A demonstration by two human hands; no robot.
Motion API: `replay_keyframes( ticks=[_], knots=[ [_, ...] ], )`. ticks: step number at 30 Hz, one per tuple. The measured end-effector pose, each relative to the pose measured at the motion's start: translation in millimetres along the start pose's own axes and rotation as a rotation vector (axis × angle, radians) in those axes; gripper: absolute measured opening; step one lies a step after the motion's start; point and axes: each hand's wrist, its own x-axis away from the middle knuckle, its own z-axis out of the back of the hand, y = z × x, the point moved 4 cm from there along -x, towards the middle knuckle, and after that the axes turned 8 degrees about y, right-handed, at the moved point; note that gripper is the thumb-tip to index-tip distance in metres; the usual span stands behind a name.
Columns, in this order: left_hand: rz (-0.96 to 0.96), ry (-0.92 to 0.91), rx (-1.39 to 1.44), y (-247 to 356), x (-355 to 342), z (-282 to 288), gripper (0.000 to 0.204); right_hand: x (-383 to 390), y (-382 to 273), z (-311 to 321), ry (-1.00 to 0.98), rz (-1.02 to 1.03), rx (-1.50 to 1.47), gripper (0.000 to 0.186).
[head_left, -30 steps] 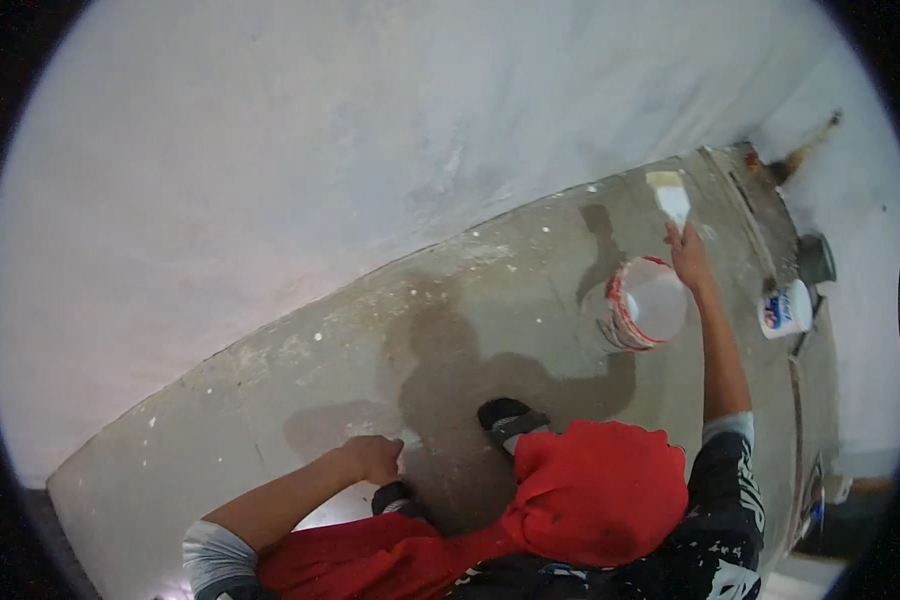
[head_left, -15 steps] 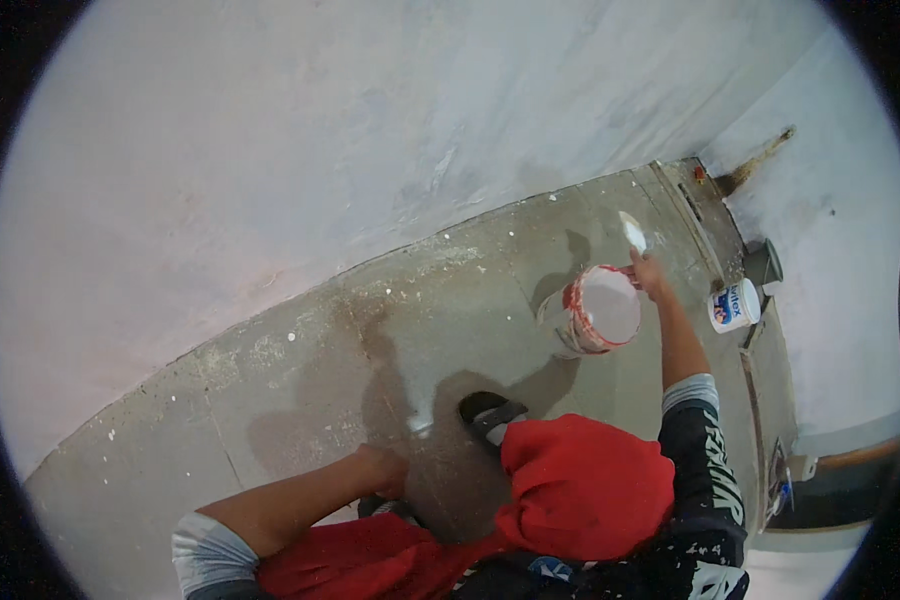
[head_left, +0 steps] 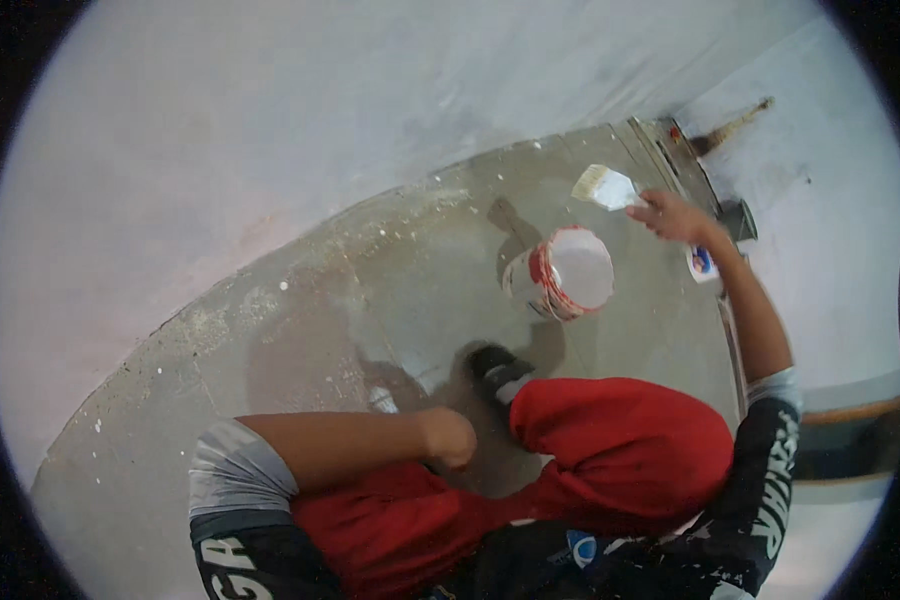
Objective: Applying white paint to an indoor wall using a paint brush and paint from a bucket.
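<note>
My right hand (head_left: 670, 217) is closed around the handle of a wide flat paintbrush (head_left: 607, 187), its pale bristles pointing left toward the wall. Below the brush, apart from it, a white bucket (head_left: 536, 282) with red smears round its rim stands on the floor, holding pale liquid. Bent in front of my red trousers, my left hand (head_left: 450, 438) shows only its back and wrist; the fingers are hidden. A small whitish object (head_left: 381, 400) lies on the floor beyond my left forearm, too blurred to name.
A pale, patchy wall (head_left: 270, 130) runs along the far side above the speckled grey floor (head_left: 410, 300). Partly behind my right arm are a white tub (head_left: 701, 264) and a grey pail (head_left: 738, 219). My dark shoe (head_left: 497, 372) is near the bucket.
My right hand and the brush have risen away from the bucket, and the bristles have swung to point left. My left hand sits further right in the picture. The whole view has shifted a little.
</note>
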Motion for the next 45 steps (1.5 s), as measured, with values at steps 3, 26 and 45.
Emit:
replay_keyframes(
  ticks=[3, 26, 45],
  knots=[
    [0.054, -0.08, -0.035, -16.8, -8.4, -8.2, 0.026, 8.9, -27.9, 22.3, -0.318, -0.057, 0.237, 0.048],
    [0.778, -0.29, 0.097, -50.0, 46.4, 35.7, 0.047, -67.8, 59.7, -233.2, -0.557, 0.425, 0.406, 0.022],
    [0.74, -0.274, 0.067, -65.9, 27.7, 50.0, 0.038, -61.4, 51.5, -219.0, -0.456, 0.391, 0.241, 0.021]
  ],
)
